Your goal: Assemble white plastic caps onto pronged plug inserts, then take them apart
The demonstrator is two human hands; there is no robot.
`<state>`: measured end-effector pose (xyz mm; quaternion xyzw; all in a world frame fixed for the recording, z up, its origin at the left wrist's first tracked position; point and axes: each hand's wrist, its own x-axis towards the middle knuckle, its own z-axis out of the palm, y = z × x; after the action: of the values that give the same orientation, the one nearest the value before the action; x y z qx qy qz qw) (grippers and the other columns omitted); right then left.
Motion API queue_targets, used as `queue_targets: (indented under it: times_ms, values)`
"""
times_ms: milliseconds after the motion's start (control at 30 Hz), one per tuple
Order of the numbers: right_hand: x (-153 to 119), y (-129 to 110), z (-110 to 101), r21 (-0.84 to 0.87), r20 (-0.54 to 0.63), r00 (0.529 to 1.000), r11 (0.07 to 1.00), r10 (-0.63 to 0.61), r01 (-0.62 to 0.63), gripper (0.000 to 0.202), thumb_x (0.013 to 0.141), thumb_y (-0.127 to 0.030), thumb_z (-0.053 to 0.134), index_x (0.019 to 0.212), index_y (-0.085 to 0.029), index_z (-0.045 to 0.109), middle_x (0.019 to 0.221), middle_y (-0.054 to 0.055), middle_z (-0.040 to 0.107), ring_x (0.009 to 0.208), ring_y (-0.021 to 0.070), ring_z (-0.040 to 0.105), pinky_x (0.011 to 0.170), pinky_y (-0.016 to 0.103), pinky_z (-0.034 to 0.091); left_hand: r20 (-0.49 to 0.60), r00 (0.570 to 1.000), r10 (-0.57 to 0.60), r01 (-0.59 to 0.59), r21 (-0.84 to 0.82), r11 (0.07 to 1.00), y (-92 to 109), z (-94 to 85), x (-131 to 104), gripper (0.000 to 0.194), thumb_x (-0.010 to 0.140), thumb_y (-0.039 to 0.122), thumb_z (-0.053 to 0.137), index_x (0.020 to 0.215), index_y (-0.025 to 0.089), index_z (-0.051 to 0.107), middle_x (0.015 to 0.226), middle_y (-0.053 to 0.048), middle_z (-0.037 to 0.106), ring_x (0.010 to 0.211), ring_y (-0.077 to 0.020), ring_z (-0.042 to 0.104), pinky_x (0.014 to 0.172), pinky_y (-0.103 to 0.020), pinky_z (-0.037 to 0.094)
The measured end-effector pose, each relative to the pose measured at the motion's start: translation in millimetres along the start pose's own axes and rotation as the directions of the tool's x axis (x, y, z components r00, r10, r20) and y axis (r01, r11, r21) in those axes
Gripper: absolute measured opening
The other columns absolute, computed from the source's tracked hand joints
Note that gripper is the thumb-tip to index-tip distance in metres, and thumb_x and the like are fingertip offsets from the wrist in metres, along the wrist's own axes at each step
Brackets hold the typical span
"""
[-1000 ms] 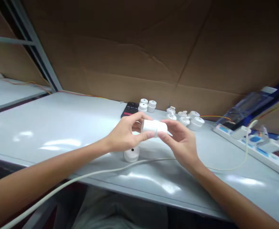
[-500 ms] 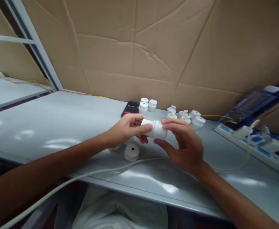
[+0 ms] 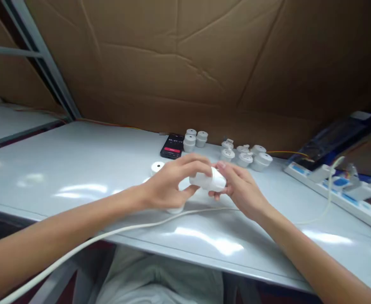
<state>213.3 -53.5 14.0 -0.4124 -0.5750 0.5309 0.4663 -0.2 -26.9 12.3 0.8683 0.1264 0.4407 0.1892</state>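
Note:
A white, cylindrical plastic housing (image 3: 215, 180) is held tilted on its side above the table between both hands. My right hand (image 3: 241, 188) grips its right end, with the thumb on top and the fingers underneath. Curled around the left end is my left hand (image 3: 175, 179), its index finger over the top and its thumb below. Beneath the left hand, a similar white housing (image 3: 175, 210) shows only at its lower edge. Another white housing with a dark hole in its top (image 3: 156, 167) stands behind the left wrist.
A phone showing a running timer (image 3: 172, 146) lies at the back beside several white housings (image 3: 189, 143). More housings (image 3: 245, 159), some with small fittings on top, stand to the right. A power strip (image 3: 334, 192) lies far right. A white cable (image 3: 122, 228) crosses the front edge.
The left hand has turned over, its fingers now reaching across the housing's top. The right hand's thumb has moved on top and its fingers beneath. The table looks brighter.

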Motion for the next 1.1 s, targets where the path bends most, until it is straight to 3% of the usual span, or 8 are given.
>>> queue_targets:
  times_ms: [167, 267, 333, 467, 567, 667, 933, 1100]
  values:
    - [4.2, 6.7, 2.5, 0.116, -0.046, 0.997, 0.992, 0.060, -0.054, 0.041, 0.083, -0.058, 0.077, 0.088, -0.018, 0.071, 0.075, 0.001, 0.066, 0.061, 0.0140, 0.064, 0.051, 0.025, 0.056, 0.015, 0.954, -0.300, 0.300, -0.055, 0.952, 2.3, -1.1, 1.9, 0.083, 0.073, 0.044, 0.087, 0.141, 0.024, 0.043, 0.138, -0.014, 0.059, 0.117, -0.0291, 0.065, 0.091, -0.039, 0.056]
    - [5.3, 9.5, 3.2, 0.097, -0.126, 0.992, 0.995, -0.023, 0.036, 0.038, 0.079, -0.054, 0.082, 0.092, -0.020, 0.071, 0.087, 0.002, 0.068, 0.078, 0.0162, 0.067, 0.064, 0.027, 0.061, 0.118, 0.843, -0.525, 0.534, -0.072, 0.842, 3.9, -4.6, 3.6, 0.053, 0.092, 0.055, 0.065, 0.129, 0.020, 0.050, 0.096, -0.005, 0.070, 0.079, -0.0201, 0.069, 0.068, -0.031, 0.053]
    - [5.9, 9.9, 3.3, 0.090, -0.142, 0.989, 0.995, -0.033, 0.046, 0.039, 0.079, -0.055, 0.082, 0.090, -0.020, 0.071, 0.086, 0.002, 0.067, 0.078, 0.0157, 0.066, 0.064, 0.027, 0.061, 0.153, 0.853, -0.499, 0.509, -0.035, 0.860, 3.7, -6.2, 3.3, 0.036, 0.096, 0.046, 0.061, 0.122, 0.020, 0.054, 0.087, -0.001, 0.069, 0.075, -0.0177, 0.067, 0.069, -0.029, 0.051]
    - [6.2, 10.1, 4.5, 0.092, -0.177, 0.984, 0.996, 0.013, 0.003, 0.044, 0.080, -0.060, 0.079, 0.086, -0.017, 0.070, 0.077, 0.001, 0.063, 0.068, 0.0144, 0.061, 0.055, 0.025, 0.057, 0.086, 0.959, -0.269, 0.260, 0.096, 0.961, 1.7, -6.5, 2.4, 0.033, 0.088, 0.023, 0.066, 0.120, 0.022, 0.056, 0.117, -0.006, 0.070, 0.108, -0.0227, 0.067, 0.093, -0.034, 0.052]
    - [6.1, 11.0, 5.6, 0.056, -0.241, 0.969, 0.997, -0.043, 0.058, 0.041, 0.079, -0.057, 0.080, 0.089, -0.020, 0.067, 0.078, 0.001, 0.068, 0.070, 0.0163, 0.065, 0.061, 0.029, 0.059, 0.057, 0.935, -0.349, 0.346, 0.057, 0.936, 2.3, -7.0, 4.4, 0.052, 0.082, 0.038, 0.077, 0.125, 0.022, 0.053, 0.111, -0.006, 0.070, 0.100, -0.0229, 0.068, 0.088, -0.035, 0.053]
    - [6.7, 11.4, 4.7, 0.004, -0.270, 0.958, 0.994, -0.100, 0.105, 0.042, 0.077, -0.057, 0.083, 0.090, -0.021, 0.065, 0.077, 0.000, 0.069, 0.068, 0.0162, 0.067, 0.064, 0.031, 0.060, 0.054, 0.881, -0.470, 0.472, -0.021, 0.881, 3.8, -8.5, 6.5, 0.041, 0.092, 0.053, 0.066, 0.114, 0.020, 0.055, 0.083, 0.000, 0.067, 0.075, -0.0172, 0.065, 0.070, -0.029, 0.051]
    - [3.8, 7.1, -1.3, -0.183, -0.274, 0.931, 0.963, -0.242, 0.197, 0.038, 0.078, -0.053, 0.084, 0.090, -0.021, 0.068, 0.083, 0.002, 0.071, 0.075, 0.0175, 0.068, 0.068, 0.032, 0.059, 0.053, 0.942, -0.332, 0.303, 0.289, 0.908, -2.7, -5.7, 0.4, 0.027, 0.091, 0.040, 0.065, 0.108, 0.020, 0.058, 0.101, -0.004, 0.071, 0.088, -0.0209, 0.067, 0.079, -0.033, 0.051]
    - [-3.6, 10.1, 2.9, -0.534, -0.149, 0.854, 0.767, -0.499, 0.355, 0.037, 0.075, -0.042, 0.088, 0.100, -0.023, 0.068, 0.094, 0.003, 0.071, 0.083, 0.0197, 0.066, 0.080, 0.037, 0.056, 0.129, 0.951, -0.281, 0.231, 0.308, 0.923, -2.2, -0.8, 8.2, 0.042, 0.085, 0.028, 0.067, 0.124, 0.020, 0.054, 0.120, -0.007, 0.069, 0.107, -0.0238, 0.067, 0.092, -0.036, 0.051]
